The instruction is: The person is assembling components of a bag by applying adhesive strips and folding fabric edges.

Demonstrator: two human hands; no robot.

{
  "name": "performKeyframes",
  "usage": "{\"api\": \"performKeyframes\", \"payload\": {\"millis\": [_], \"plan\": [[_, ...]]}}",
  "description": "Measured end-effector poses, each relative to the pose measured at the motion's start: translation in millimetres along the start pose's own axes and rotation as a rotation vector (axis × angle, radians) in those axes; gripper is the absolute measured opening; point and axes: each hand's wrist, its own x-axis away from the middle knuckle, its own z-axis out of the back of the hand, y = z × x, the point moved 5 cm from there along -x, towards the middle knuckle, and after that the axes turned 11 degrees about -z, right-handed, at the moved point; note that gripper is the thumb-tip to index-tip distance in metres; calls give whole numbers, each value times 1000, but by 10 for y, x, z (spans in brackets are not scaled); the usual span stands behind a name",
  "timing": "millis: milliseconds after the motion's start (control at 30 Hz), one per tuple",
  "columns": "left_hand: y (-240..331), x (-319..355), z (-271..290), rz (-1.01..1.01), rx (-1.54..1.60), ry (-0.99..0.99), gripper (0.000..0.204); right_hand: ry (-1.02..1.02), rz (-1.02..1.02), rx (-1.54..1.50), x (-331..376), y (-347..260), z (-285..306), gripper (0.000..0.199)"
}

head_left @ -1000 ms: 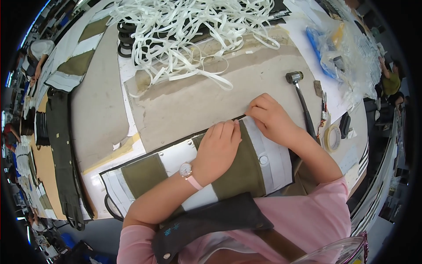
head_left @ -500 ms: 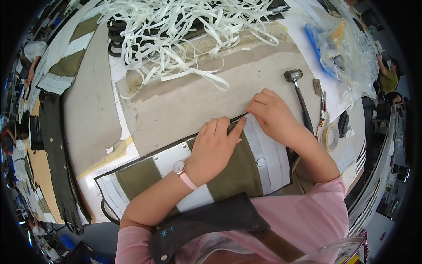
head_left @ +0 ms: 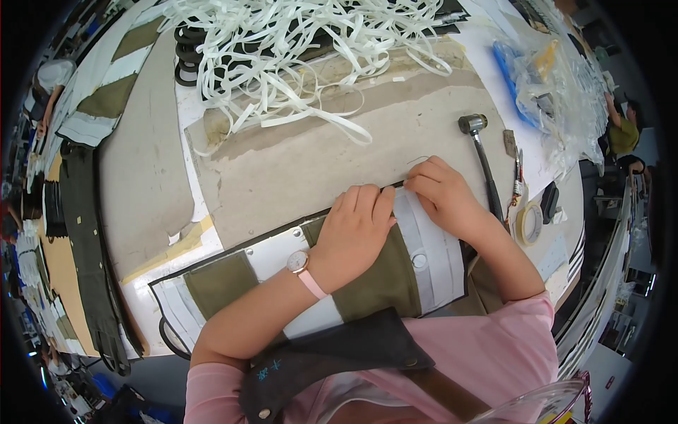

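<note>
Touching 1 panel (head_left: 381, 275) w/ 2 hands (head_left: 357, 230) (head_left: 446, 200)

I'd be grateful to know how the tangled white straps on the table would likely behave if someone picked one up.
The white straps would probably feel floppy, as they bend into loose loops. Each is likely light, being thin and narrow. Lifting one might drag others along, since they lie tangled together.

Panel (head_left: 381, 275) olive/wht, trim (head_left: 240, 246) prob. blk
</note>
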Motion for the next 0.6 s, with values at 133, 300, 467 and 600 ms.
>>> {"api": "performKeyframes", "payload": {"millis": [133, 300, 467, 600], "plan": [[-27, -14, -2, -30, -48, -45, 42, 80, -213, -123, 24, 66, 32, 22], [2, -37, 7, -112, -167, -112, 40, 89, -266, -99, 73, 159, 51, 22], [-50, -22, 17, -79, -21, -38, 44, 89, -185, -23, 71, 178, 65, 19], [-48, -59, 20, -64, -39, -84, 47, 41, -179, -35, 48, 180, 82, 18]]}}
